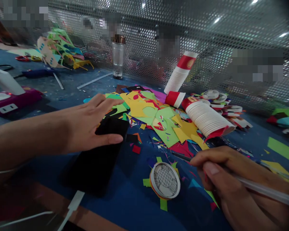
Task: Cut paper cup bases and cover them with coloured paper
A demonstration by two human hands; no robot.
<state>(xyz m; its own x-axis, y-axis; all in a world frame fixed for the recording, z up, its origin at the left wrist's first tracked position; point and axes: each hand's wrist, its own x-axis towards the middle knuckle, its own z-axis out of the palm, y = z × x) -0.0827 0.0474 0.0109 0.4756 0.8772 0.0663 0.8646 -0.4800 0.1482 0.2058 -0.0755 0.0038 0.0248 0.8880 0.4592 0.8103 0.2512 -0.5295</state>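
Note:
My left hand (96, 123) is spread, fingers apart, over a black phone-like slab (93, 166) on the blue table; it holds nothing, and I cannot tell whether it touches the slab. Held between the fingers of my right hand (226, 179) is a slim pen-like tool (265, 189) with a dark, pointed tip and a pale shaft; its exact kind is unclear. The tip points left, over paper scraps. Between the hands lies a round paper-cup base (165, 180) bearing a black line drawing of a grid, with green paper tabs sticking out around it.
Yellow and green paper offcuts (144, 109) pile up mid-table. Behind them are stacked paper cups (207, 117), more cup pieces (210, 94) and a clear jar (118, 59) by a perforated metal screen (144, 41). A purple power strip (16, 101) and white cable (73, 205) lie left.

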